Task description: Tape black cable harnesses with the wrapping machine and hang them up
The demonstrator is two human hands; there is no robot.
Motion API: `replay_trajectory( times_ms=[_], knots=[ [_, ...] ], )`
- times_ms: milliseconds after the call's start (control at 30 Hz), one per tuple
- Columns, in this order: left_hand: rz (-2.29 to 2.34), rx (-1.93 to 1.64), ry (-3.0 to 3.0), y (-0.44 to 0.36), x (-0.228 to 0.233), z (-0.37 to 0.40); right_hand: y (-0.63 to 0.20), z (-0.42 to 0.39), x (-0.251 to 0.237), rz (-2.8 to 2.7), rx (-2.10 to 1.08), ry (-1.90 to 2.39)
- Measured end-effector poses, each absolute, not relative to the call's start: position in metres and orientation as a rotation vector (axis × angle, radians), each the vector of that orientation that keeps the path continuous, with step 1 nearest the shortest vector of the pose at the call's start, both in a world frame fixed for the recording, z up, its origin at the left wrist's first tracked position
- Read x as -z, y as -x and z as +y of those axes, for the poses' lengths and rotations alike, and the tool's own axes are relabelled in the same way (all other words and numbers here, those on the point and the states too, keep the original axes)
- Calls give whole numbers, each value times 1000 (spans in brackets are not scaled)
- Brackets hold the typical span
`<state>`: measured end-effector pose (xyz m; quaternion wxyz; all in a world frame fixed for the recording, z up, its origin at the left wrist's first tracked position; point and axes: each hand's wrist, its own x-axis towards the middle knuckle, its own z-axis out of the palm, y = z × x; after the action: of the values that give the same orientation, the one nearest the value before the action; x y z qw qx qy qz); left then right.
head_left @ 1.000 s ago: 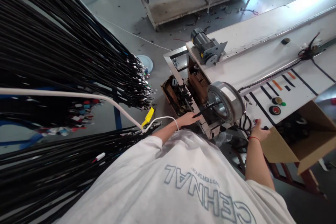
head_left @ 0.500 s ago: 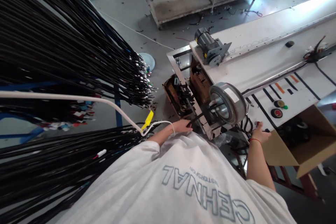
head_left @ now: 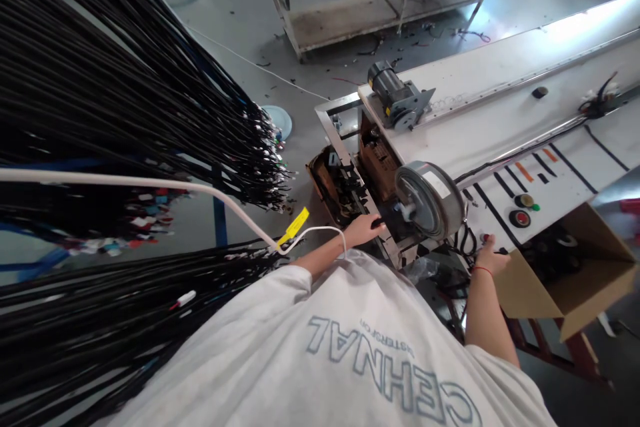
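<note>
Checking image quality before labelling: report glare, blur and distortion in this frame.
Head view: strong glare washes out the white machine top at upper right; wide-angle bending curves the black cable bundles; left hand and right hand look reasonably sharp, edges softer.

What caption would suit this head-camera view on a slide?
Left hand grips a thin black cable at a round grey metal drum; right hand touches the white control panel.

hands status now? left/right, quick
Left hand: closed on a black cable at the winding drum.
Right hand: resting at the panel edge by the cardboard box; cannot tell whether it grips anything.
</note>
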<state>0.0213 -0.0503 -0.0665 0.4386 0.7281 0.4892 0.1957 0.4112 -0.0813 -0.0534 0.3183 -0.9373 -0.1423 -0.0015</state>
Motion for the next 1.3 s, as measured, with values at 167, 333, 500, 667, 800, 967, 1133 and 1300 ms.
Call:
replay_trajectory(
  times_ms=[167, 333, 500, 667, 800, 967, 1133, 1300],
  knots=[
    [1249, -521, -1851, -36, 59, -39, -412, -82, 55, -383, 3, 2453],
    [1305, -488, -1880, -46, 55, -36, -413, -83, 56, -387, 15, 2464],
    [1273, -402, -1905, -32, 69, -38, -410, -82, 53, -377, 7, 2480],
    [1152, -128, -1877, 2, 105, -43, -408, -82, 51, -375, 12, 2487],
    [1247, -134, -1834, 27, 122, -51, -409, -83, 51, -383, 7, 2463],
    [1097, -353, -1805, 45, 109, -67, -411, -82, 50, -383, -7, 2427],
    [1091, -584, -1721, 35, 88, -73, -411, -82, 49, -396, -14, 2432],
    [1109, -639, -1725, 11, 74, -60, -411, -83, 52, -409, -23, 2434]
  ],
)
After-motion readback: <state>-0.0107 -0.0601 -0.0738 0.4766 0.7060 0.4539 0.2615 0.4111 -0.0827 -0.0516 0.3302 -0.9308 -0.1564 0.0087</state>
